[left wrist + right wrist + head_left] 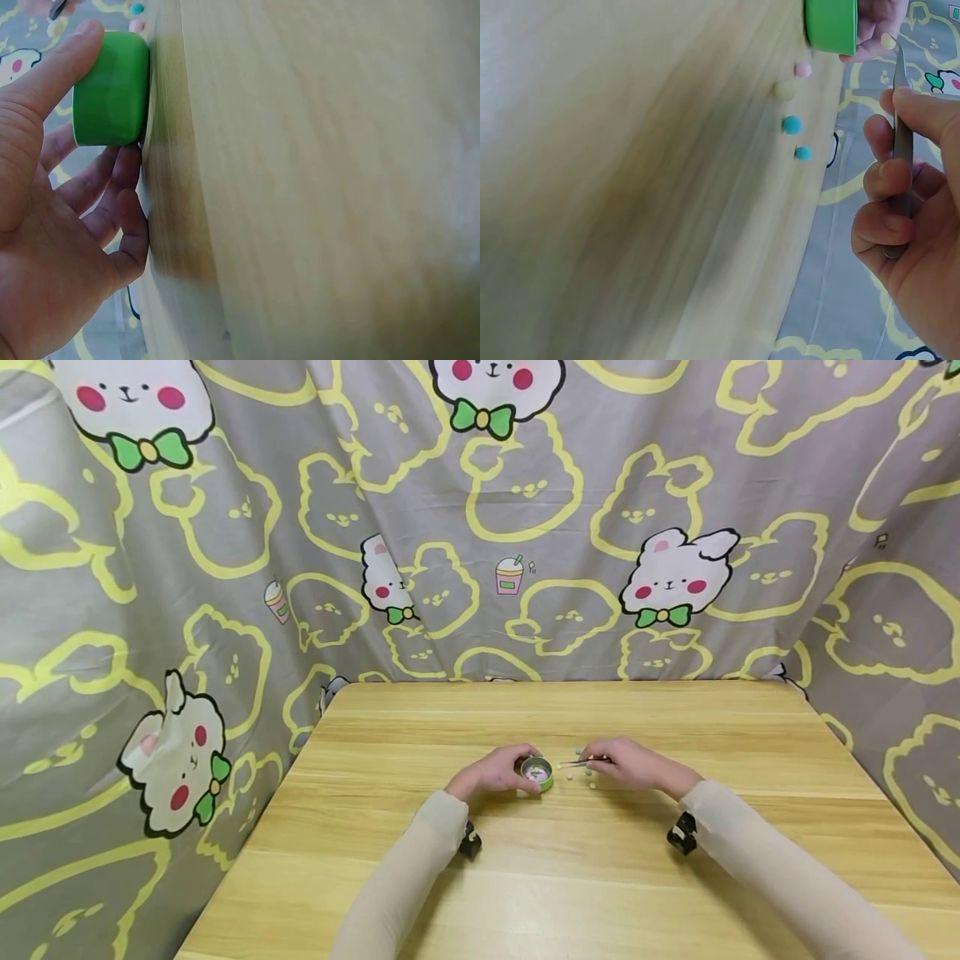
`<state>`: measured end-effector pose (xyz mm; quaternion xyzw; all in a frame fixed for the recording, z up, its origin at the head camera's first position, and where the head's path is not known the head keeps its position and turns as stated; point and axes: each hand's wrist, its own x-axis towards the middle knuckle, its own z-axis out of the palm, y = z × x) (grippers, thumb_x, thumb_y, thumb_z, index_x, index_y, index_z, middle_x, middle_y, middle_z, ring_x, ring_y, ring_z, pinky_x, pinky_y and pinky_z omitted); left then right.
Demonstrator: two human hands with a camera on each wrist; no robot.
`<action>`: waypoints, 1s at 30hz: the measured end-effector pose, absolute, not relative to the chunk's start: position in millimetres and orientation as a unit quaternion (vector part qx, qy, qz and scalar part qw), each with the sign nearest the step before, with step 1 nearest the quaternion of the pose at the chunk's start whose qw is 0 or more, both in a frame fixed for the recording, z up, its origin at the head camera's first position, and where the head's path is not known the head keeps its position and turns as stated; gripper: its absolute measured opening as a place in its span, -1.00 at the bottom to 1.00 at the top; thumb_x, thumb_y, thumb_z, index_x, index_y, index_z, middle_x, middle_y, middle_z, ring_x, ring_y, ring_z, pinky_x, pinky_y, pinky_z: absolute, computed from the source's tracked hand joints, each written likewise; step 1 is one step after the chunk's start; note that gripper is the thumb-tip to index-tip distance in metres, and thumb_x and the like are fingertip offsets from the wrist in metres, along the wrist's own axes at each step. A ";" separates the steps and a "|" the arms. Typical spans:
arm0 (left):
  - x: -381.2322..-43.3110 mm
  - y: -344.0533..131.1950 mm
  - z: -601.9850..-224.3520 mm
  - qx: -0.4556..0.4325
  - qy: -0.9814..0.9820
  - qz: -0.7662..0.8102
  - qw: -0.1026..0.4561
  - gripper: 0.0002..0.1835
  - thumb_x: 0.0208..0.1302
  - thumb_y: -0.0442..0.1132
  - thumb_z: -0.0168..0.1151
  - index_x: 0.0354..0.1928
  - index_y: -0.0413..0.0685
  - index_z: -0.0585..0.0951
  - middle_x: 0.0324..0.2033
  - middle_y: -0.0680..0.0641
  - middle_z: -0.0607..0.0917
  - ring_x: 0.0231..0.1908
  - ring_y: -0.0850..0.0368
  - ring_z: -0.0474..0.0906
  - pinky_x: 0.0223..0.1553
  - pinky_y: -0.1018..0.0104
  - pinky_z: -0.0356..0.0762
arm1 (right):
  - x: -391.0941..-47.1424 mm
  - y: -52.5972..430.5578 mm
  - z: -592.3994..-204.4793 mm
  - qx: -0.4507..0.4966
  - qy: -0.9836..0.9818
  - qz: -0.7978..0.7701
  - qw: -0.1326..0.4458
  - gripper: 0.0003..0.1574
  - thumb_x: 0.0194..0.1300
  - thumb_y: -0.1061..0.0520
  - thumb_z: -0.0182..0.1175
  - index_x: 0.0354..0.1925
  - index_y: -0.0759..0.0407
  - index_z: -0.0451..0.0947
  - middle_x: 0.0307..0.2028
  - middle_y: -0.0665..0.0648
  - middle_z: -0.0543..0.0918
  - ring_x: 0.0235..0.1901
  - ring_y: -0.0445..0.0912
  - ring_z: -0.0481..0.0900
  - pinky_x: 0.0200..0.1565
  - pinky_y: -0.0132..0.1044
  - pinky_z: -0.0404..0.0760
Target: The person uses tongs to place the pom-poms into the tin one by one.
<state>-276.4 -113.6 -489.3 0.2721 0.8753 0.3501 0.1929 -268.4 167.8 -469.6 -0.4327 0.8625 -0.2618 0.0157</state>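
Observation:
A small round green tin (547, 783) with an open top stands on the table, and my left hand (501, 769) holds it between thumb and fingers. In the left wrist view the thumb lies along the green wall (112, 90) of the tin. My right hand (633, 762) pinches a pair of metal tweezers (903, 154), their tips pointing toward the tin. A small yellow ball (887, 41) is at the tweezer tips, just to the right of the tin in the head view. The inside of the tin shows a pale printed pattern.
Several small balls lie on the table near the right hand: a pink ball (802, 70), a pale yellow ball (784, 91), a blue ball (791, 124) and another blue ball (802, 153). A patterned grey curtain (450, 510) hangs behind the wooden table (570, 893).

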 end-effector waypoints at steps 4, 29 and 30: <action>-276.7 -113.4 -490.1 0.273 0.875 0.351 0.191 -0.47 0.07 -0.09 0.44 0.09 0.06 0.48 -0.14 0.09 0.58 -0.14 0.25 0.49 -0.08 0.36 0.41 | -271.6 162.9 -467.7 -0.428 0.865 -0.262 0.024 -0.78 0.41 0.15 0.06 -0.08 0.10 0.60 -0.15 0.02 0.65 -0.25 -0.22 0.55 -0.21 -0.22 0.52; -277.8 -113.9 -489.3 0.280 0.877 0.343 0.187 -0.46 0.07 -0.05 0.44 0.09 0.03 0.49 -0.16 0.12 0.58 -0.16 0.27 0.48 -0.09 0.38 0.41 | -279.7 140.3 -465.8 -0.442 0.858 -0.261 0.037 -0.80 0.40 0.15 0.07 -0.10 0.09 0.61 -0.19 -0.01 0.66 -0.22 -0.21 0.57 -0.20 -0.22 0.53; -277.7 -113.8 -489.2 0.279 0.876 0.346 0.188 -0.46 0.06 -0.05 0.44 0.09 0.04 0.49 -0.16 0.12 0.58 -0.17 0.27 0.49 -0.09 0.37 0.41 | -280.2 139.8 -466.6 -0.443 0.857 -0.260 0.036 -0.80 0.40 0.15 0.08 -0.10 0.09 0.61 -0.19 -0.01 0.66 -0.22 -0.20 0.57 -0.20 -0.22 0.53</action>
